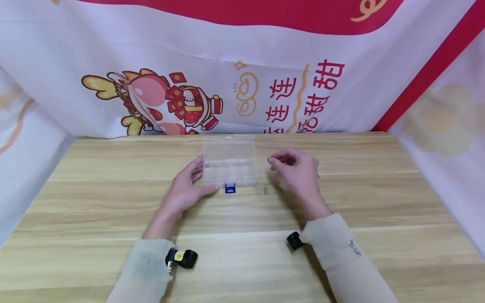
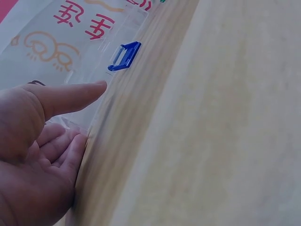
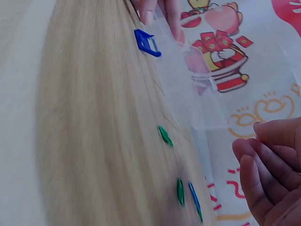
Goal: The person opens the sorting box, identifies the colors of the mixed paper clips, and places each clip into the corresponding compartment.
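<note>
Left hand [image 1: 185, 189], thumb and fingers wide, at a clear box [image 1: 229, 171]; right hand [image 1: 297, 171], fingertips narrowed near green clips [image 1: 265, 189], any grip unclear.

The box [image 1: 229, 171] was see-through, its latch [image 1: 230, 190] deep blue. Paper clips [image 3: 165, 136] showed green, and one other clip [image 3: 195, 201] blue. Streaky tan grain patterned the table [image 1: 235, 273]; the sleeves [image 1: 140, 269] were greyish beige. The white cloth [image 1: 197, 46] bore red lettering [image 1: 330, 75] and a red, pink and yellow cartoon [image 1: 189, 101].
</note>
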`<action>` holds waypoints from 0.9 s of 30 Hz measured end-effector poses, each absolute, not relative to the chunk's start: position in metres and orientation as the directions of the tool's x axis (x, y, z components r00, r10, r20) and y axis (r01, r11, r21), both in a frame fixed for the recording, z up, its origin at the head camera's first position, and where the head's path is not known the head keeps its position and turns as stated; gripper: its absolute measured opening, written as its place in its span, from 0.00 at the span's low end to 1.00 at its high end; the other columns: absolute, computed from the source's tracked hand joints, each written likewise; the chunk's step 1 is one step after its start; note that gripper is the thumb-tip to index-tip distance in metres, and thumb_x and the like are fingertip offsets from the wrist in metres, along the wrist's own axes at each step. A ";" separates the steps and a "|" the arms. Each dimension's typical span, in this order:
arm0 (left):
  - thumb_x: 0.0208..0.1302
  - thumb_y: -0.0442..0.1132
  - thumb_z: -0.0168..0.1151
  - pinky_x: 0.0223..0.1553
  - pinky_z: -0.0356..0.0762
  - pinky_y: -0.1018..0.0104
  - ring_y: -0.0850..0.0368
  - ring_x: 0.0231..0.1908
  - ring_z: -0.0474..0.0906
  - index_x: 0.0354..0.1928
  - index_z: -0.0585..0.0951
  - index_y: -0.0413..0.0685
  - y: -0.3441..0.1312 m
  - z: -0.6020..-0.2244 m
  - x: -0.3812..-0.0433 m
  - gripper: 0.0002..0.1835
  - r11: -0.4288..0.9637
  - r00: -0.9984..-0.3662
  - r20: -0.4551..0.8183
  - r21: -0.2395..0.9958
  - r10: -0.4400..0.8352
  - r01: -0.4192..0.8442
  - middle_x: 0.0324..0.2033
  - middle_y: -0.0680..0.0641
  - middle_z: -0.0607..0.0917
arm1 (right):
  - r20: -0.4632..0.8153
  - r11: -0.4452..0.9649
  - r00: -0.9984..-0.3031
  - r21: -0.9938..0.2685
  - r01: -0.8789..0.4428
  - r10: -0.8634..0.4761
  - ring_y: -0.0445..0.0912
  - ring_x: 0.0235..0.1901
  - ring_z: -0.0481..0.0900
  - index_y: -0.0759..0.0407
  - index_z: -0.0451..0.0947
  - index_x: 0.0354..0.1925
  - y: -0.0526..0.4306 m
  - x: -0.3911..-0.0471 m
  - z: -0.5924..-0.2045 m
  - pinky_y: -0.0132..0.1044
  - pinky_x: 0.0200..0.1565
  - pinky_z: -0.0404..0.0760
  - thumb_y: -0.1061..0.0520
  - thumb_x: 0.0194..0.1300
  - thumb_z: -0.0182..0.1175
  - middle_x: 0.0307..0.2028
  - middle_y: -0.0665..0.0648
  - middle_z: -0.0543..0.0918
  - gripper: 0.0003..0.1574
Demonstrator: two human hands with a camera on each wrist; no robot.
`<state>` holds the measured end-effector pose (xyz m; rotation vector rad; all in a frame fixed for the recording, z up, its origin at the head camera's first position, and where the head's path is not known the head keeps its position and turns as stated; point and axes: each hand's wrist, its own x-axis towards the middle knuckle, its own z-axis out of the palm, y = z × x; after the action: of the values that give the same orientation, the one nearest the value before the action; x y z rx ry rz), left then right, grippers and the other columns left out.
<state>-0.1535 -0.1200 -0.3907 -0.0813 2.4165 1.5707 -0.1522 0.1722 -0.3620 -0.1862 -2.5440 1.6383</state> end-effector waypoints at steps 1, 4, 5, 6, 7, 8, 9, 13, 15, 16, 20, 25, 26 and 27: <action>0.65 0.39 0.79 0.83 0.63 0.49 0.43 0.81 0.64 0.87 0.55 0.62 -0.120 -0.391 -0.153 0.55 0.414 -0.966 -0.244 0.891 0.089 -0.186 0.81 0.44 0.67 | 0.030 0.408 -0.987 -0.912 0.036 0.156 0.50 0.40 0.89 0.50 0.91 0.44 0.176 -0.150 -0.362 0.33 0.38 0.87 0.50 0.71 0.73 0.39 0.54 0.92 0.07; 0.65 0.39 0.79 0.83 0.64 0.49 0.43 0.81 0.64 0.87 0.55 0.62 -0.120 -0.390 -0.152 0.55 0.411 -0.966 -0.243 0.892 0.086 -0.188 0.81 0.44 0.67 | 0.030 0.411 -0.987 -0.911 0.038 0.158 0.49 0.40 0.88 0.50 0.90 0.44 0.188 -0.142 -0.364 0.32 0.39 0.86 0.48 0.71 0.73 0.39 0.54 0.92 0.09; 0.65 0.39 0.79 0.83 0.64 0.49 0.43 0.81 0.64 0.87 0.55 0.62 -0.120 -0.390 -0.152 0.55 0.409 -0.966 -0.244 0.893 0.085 -0.189 0.81 0.44 0.67 | 0.027 0.410 -0.986 -0.911 0.043 0.163 0.49 0.40 0.89 0.50 0.90 0.44 0.191 -0.139 -0.365 0.32 0.39 0.86 0.48 0.71 0.73 0.39 0.54 0.92 0.10; 0.65 0.39 0.79 0.83 0.63 0.50 0.43 0.81 0.64 0.87 0.55 0.62 -0.121 -0.390 -0.152 0.55 0.408 -0.966 -0.245 0.893 0.086 -0.190 0.81 0.44 0.67 | 0.019 0.411 -0.985 -0.910 0.055 0.172 0.49 0.40 0.89 0.50 0.90 0.44 0.195 -0.136 -0.365 0.32 0.39 0.86 0.47 0.71 0.73 0.39 0.54 0.92 0.10; 0.65 0.39 0.79 0.83 0.63 0.50 0.43 0.81 0.64 0.87 0.55 0.62 -0.121 -0.390 -0.151 0.55 0.407 -0.965 -0.246 0.893 0.087 -0.191 0.81 0.44 0.67 | 0.011 0.411 -0.983 -0.909 0.067 0.184 0.49 0.40 0.89 0.50 0.90 0.45 0.198 -0.133 -0.365 0.33 0.39 0.87 0.47 0.71 0.73 0.39 0.53 0.92 0.11; 0.65 0.39 0.79 0.83 0.63 0.50 0.43 0.81 0.64 0.87 0.55 0.62 -0.121 -0.390 -0.151 0.55 0.407 -0.965 -0.247 0.893 0.089 -0.191 0.81 0.44 0.67 | 0.004 0.409 -0.980 -0.909 0.080 0.200 0.48 0.41 0.89 0.50 0.90 0.45 0.201 -0.130 -0.366 0.34 0.40 0.88 0.47 0.71 0.73 0.40 0.53 0.92 0.11; 0.65 0.39 0.79 0.83 0.63 0.50 0.43 0.81 0.64 0.87 0.55 0.62 -0.121 -0.390 -0.151 0.55 0.408 -0.965 -0.246 0.893 0.090 -0.190 0.81 0.44 0.67 | -0.003 0.404 -0.977 -0.910 0.091 0.215 0.48 0.41 0.89 0.51 0.90 0.45 0.204 -0.128 -0.366 0.34 0.41 0.88 0.47 0.71 0.73 0.40 0.54 0.92 0.11; 0.65 0.39 0.79 0.83 0.63 0.49 0.43 0.81 0.64 0.87 0.55 0.61 -0.122 -0.391 -0.151 0.55 0.412 -0.967 -0.235 0.894 0.097 -0.176 0.81 0.44 0.67 | -0.039 0.384 -0.962 -0.912 0.146 0.271 0.47 0.41 0.88 0.51 0.91 0.47 0.211 -0.122 -0.370 0.35 0.43 0.90 0.47 0.71 0.74 0.41 0.52 0.91 0.12; 0.64 0.39 0.79 0.83 0.63 0.49 0.42 0.81 0.65 0.87 0.55 0.61 -0.122 -0.392 -0.152 0.55 0.413 -0.968 -0.231 0.894 0.097 -0.172 0.81 0.44 0.67 | -0.055 0.372 -0.955 -0.913 0.165 0.291 0.47 0.41 0.88 0.52 0.91 0.47 0.213 -0.122 -0.373 0.35 0.43 0.90 0.47 0.70 0.75 0.41 0.52 0.91 0.12; 0.64 0.39 0.79 0.83 0.63 0.49 0.43 0.81 0.65 0.87 0.55 0.61 -0.122 -0.393 -0.152 0.55 0.414 -0.968 -0.231 0.894 0.097 -0.172 0.81 0.44 0.67 | -0.062 0.370 -0.953 -0.912 0.175 0.297 0.46 0.41 0.87 0.51 0.91 0.47 0.214 -0.122 -0.375 0.35 0.42 0.90 0.47 0.70 0.75 0.41 0.51 0.90 0.12; 0.64 0.39 0.80 0.83 0.64 0.50 0.43 0.81 0.65 0.87 0.55 0.62 -0.122 -0.394 -0.152 0.56 0.414 -0.967 -0.235 0.894 0.101 -0.174 0.81 0.44 0.67 | -0.083 0.367 -0.947 -0.908 0.200 0.311 0.44 0.40 0.87 0.52 0.91 0.47 0.215 -0.123 -0.381 0.33 0.42 0.90 0.49 0.69 0.75 0.41 0.51 0.90 0.12; 0.65 0.39 0.79 0.83 0.64 0.49 0.43 0.81 0.65 0.87 0.56 0.62 -0.121 -0.396 -0.152 0.55 0.414 -0.969 -0.228 0.895 0.099 -0.168 0.81 0.44 0.68 | -0.106 0.375 -0.947 -0.900 0.220 0.302 0.45 0.43 0.86 0.50 0.90 0.47 0.215 -0.124 -0.383 0.30 0.42 0.88 0.49 0.70 0.75 0.45 0.52 0.90 0.11; 0.65 0.39 0.79 0.83 0.64 0.49 0.43 0.81 0.65 0.87 0.56 0.63 -0.121 -0.396 -0.152 0.55 0.415 -0.968 -0.229 0.894 0.098 -0.170 0.81 0.45 0.68 | -0.110 0.377 -0.948 -0.899 0.222 0.298 0.46 0.44 0.85 0.50 0.90 0.47 0.215 -0.124 -0.384 0.30 0.42 0.88 0.49 0.70 0.75 0.45 0.52 0.89 0.11; 0.65 0.39 0.79 0.83 0.64 0.50 0.44 0.81 0.64 0.87 0.56 0.64 -0.121 -0.396 -0.152 0.55 0.416 -0.968 -0.233 0.893 0.097 -0.173 0.81 0.45 0.68 | -0.113 0.382 -0.949 -0.896 0.225 0.294 0.46 0.44 0.84 0.50 0.90 0.46 0.215 -0.124 -0.384 0.29 0.41 0.88 0.49 0.70 0.75 0.46 0.52 0.89 0.10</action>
<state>-0.1522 -0.1208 -0.3960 -0.0668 2.4248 1.5725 -0.1240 0.2148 -0.3841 -0.4807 -2.5567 1.6425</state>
